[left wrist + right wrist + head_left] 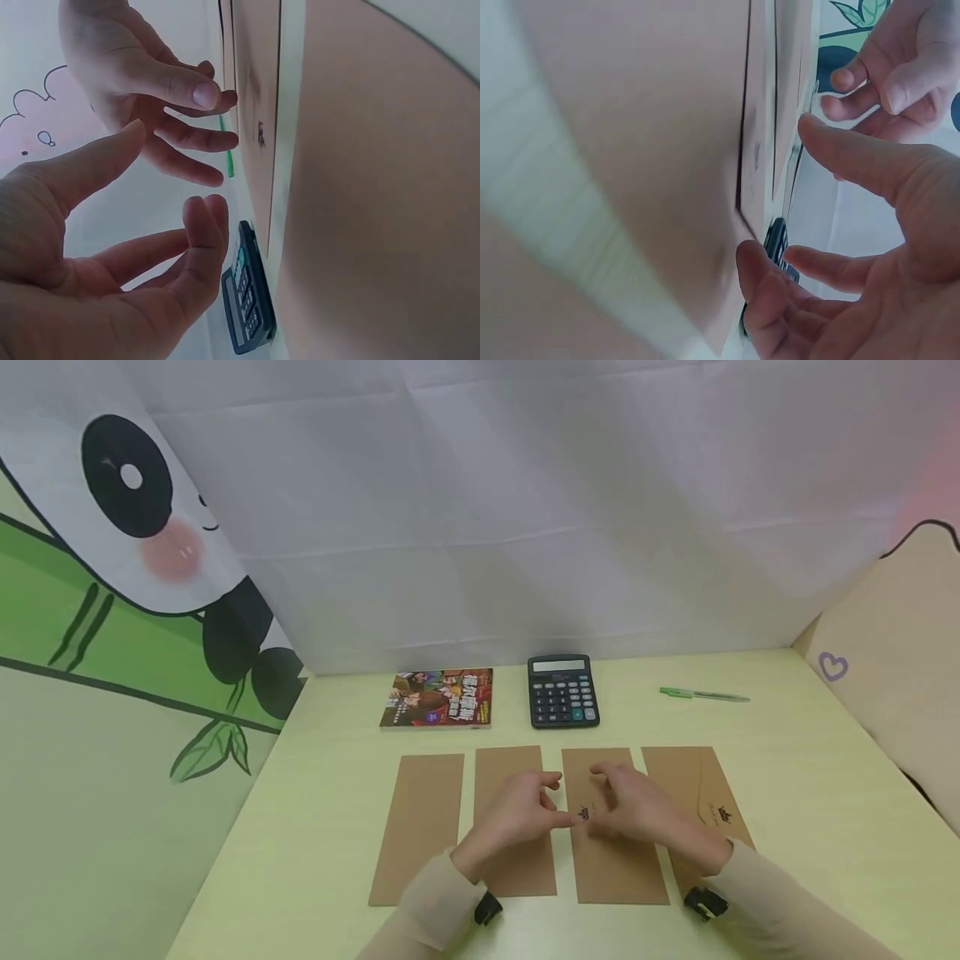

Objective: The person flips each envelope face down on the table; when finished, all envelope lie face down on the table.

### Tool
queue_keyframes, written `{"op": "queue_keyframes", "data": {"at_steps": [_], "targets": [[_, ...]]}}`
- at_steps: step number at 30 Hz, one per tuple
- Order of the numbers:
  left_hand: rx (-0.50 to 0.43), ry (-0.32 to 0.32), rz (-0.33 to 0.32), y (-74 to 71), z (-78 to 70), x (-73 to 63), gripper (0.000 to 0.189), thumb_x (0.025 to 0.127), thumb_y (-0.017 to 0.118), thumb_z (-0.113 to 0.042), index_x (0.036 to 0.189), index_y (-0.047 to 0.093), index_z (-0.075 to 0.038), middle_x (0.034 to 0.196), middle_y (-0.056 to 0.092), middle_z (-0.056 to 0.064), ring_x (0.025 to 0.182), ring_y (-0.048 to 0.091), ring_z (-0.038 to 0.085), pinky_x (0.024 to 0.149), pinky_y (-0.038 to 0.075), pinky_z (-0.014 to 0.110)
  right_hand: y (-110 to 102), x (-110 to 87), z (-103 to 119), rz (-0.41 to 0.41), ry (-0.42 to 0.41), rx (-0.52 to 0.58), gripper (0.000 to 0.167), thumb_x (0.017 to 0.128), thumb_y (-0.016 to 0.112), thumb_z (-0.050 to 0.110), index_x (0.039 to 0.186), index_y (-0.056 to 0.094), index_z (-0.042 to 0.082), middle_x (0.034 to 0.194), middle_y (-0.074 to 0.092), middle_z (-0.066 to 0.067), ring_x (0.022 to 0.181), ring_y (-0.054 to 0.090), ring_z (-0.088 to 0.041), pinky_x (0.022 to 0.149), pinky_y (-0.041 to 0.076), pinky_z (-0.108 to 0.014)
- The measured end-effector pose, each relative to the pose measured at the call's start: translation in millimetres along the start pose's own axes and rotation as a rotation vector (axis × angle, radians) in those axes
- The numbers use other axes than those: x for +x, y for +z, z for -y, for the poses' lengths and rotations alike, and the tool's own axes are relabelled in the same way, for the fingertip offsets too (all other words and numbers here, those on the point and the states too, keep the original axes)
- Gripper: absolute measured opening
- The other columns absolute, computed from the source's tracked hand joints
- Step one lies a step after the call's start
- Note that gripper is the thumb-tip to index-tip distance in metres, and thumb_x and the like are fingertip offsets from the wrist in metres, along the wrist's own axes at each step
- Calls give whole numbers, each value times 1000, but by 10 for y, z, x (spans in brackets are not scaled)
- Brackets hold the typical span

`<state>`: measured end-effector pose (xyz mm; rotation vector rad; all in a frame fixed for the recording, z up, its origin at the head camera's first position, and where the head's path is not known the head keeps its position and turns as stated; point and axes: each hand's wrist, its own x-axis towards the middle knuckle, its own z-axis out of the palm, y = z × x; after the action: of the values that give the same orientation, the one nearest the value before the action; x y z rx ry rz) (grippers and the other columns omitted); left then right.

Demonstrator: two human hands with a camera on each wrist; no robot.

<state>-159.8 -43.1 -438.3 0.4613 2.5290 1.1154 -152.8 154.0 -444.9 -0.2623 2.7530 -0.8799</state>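
Several brown paper envelopes lie in a row on the table. Over the second envelope from the left (510,768) is my left hand (521,810), its thumb and fingers apart with nothing between them. My right hand (641,806) hovers above the envelope to the right of it (622,881), fingers loosely bent and holding nothing. That envelope and the far right envelope (675,768) bear a small dark crown print. The far left envelope (420,827) looks plain. In the left wrist view both hands face each other, apart from the envelopes.
Behind the envelopes lie a colourful book (438,699), a black calculator (562,691) and a green pen (703,695). A pale curtain (525,510) closes off the back of the light table (300,860). Dark wrist straps show at both cuffs.
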Motion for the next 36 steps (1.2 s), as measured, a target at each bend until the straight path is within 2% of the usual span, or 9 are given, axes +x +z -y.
{"op": "queue_keyframes", "data": {"at_steps": [2, 4, 9, 11, 14, 16, 18, 25, 36], "targets": [[6, -12, 7, 28, -1, 10, 66, 75, 82, -30, 128, 58, 2, 82, 63, 1, 59, 51, 10, 51, 42, 25, -13, -14, -54, -12, 10, -16, 82, 68, 87, 31, 133, 48, 0, 118, 55, -16, 99, 53, -28, 82, 47, -48], [18, -29, 17, 54, -3, 9, 66, 75, 83, -30, 128, 58, 1, 81, 62, 0, 58, 50, 11, 50, 41, 25, -31, -33, -104, -23, 22, -37, 83, 68, 87, 30, 133, 47, -1, 114, 56, -17, 95, 53, -28, 80, 48, -47], [79, -51, 28, 115, -3, 4, 62, 74, 84, -28, 125, 62, -1, 100, 61, 3, 65, 49, 11, 56, 42, 24, -88, -89, -194, -30, 44, -63, 85, 68, 87, 27, 133, 44, -8, 112, 54, -22, 94, 52, -32, 81, 46, -49], [105, -37, 39, 135, -3, 8, 50, 74, 84, -26, 114, 68, -1, 87, 59, 2, 64, 46, 11, 55, 39, 24, -109, -115, -210, -31, 43, -61, 88, 68, 87, 25, 133, 42, -11, 116, 53, -26, 100, 51, -36, 86, 44, -52], [134, -16, 57, 162, 3, 7, 27, 74, 83, -25, 84, 69, -4, 65, 46, -2, 57, 39, 11, 50, 30, 25, -129, -150, -222, -30, 46, -57, 91, 66, 88, 21, 133, 39, -15, 120, 51, -29, 106, 49, -40, 90, 41, -54], [143, -8, 68, 181, 11, 4, 31, 75, 83, -25, 67, 59, -8, 55, 35, -3, 51, 33, 11, 47, 24, 26, -139, -161, -231, -25, 61, -56, 94, 64, 89, 21, 133, 38, -16, 121, 50, -31, 107, 48, -41, 90, 41, -55], [142, -16, 73, 196, 20, -4, 40, 75, 83, -25, 59, 50, -9, 52, 29, -5, 48, 29, 10, 46, 21, 26, -147, -163, -242, -20, 85, -41, 94, 62, 90, 21, 133, 39, -16, 119, 51, -31, 104, 50, -40, 88, 42, -55], [168, -39, 99, 207, 37, -8, 49, 73, 84, -28, 55, 42, -10, 50, 24, -6, 47, 23, 10, 45, 18, 26, -156, -140, -278, -24, 146, 5, 93, 63, 90, 20, 133, 38, -14, 109, 57, -26, 94, 55, -34, 80, 47, -51], [168, -65, 122, 222, -8, -21, 42, 71, 85, -27, 58, 49, -11, 53, 26, -5, 48, 28, 10, 45, 21, 26, -201, -119, -262, -5, 175, 30, 91, 64, 89, 24, 129, 39, -16, 96, 60, -19, 82, 57, -29, 71, 51, -44]]}}
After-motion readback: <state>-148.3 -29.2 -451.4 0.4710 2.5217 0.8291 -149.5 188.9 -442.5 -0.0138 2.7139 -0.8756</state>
